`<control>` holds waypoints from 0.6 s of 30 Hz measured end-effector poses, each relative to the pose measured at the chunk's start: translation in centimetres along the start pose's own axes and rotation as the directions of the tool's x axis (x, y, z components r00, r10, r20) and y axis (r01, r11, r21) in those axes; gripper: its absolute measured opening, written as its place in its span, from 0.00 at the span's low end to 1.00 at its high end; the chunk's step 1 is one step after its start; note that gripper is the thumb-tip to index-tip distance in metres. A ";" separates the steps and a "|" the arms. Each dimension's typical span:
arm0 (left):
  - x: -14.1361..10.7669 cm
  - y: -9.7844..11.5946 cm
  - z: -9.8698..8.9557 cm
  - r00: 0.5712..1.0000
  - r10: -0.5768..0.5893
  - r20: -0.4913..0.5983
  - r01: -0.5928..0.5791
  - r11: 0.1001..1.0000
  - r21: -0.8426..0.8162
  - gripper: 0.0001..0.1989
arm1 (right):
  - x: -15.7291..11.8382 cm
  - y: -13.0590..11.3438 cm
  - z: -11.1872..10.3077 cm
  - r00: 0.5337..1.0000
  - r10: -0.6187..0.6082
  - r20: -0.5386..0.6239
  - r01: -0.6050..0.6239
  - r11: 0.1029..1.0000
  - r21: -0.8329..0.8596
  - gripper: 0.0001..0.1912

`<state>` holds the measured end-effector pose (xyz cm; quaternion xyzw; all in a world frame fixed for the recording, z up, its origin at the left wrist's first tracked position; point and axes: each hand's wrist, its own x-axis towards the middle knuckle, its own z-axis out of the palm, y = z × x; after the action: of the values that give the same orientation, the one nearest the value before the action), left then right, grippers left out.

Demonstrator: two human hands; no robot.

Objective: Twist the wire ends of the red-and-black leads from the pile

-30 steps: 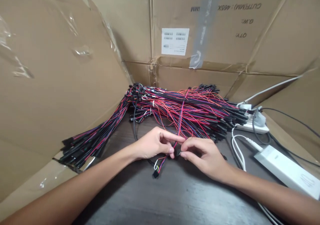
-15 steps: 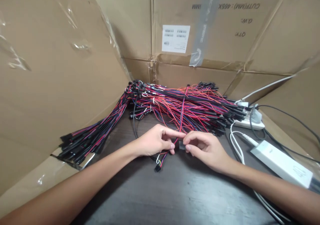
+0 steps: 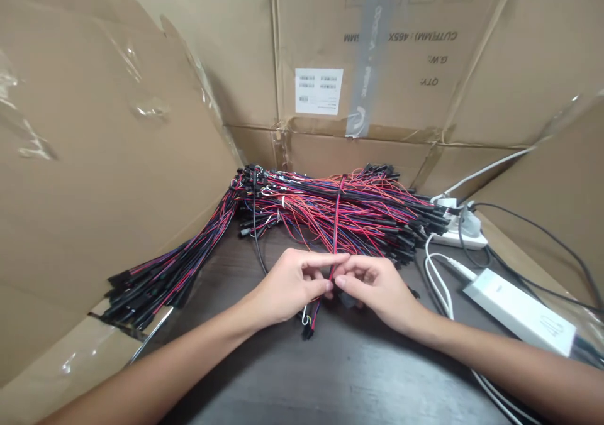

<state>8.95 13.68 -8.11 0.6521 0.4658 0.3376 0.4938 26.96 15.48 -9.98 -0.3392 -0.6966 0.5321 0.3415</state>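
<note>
R hand [image 3: 384, 293] nearer wires [image 3: 336, 227], pile [image 3: 372, 214] behind

tabletop [image 3: 283, 381] passable nearside; wire pile [image 3: 321, 208] blocks beyond hands [image 3: 287, 285] [image 3: 383, 292]

Part of the red and blue wires [image 3: 336, 220] is covered by the fingers of the left hand [image 3: 295, 287]. A dark piece [image 3: 348, 300] is partly hidden under the right hand [image 3: 380, 290], and whether it is gripped cannot be told. The fine print on the white label [image 3: 319, 92] is too small to be read. Both forearms [image 3: 189, 349] are cut off by the picture's edges.
</note>
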 end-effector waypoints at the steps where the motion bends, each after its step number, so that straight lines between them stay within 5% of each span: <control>1: 0.0 0.0 0.1 1.000 0.021 -0.010 -0.020 0.999 0.031 0.23 | 0.1 0.0 0.0 1.000 -0.002 0.010 0.001 0.999 0.032 0.09; 8: -0.4 0.3 1.0 0.997 0.060 -0.044 -0.054 0.992 0.114 0.27 | 0.5 0.3 0.3 0.999 0.038 -0.021 -0.036 0.995 0.097 0.10; 18: -0.6 0.3 1.3 0.998 -0.051 -0.031 0.053 0.995 0.087 0.30 | 0.5 0.1 0.6 0.991 0.110 -0.071 -0.104 0.991 0.089 0.11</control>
<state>9.98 12.72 -8.16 0.6560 0.5041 0.3130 0.4665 26.16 15.60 -10.18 -0.3811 -0.6407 0.5656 0.3526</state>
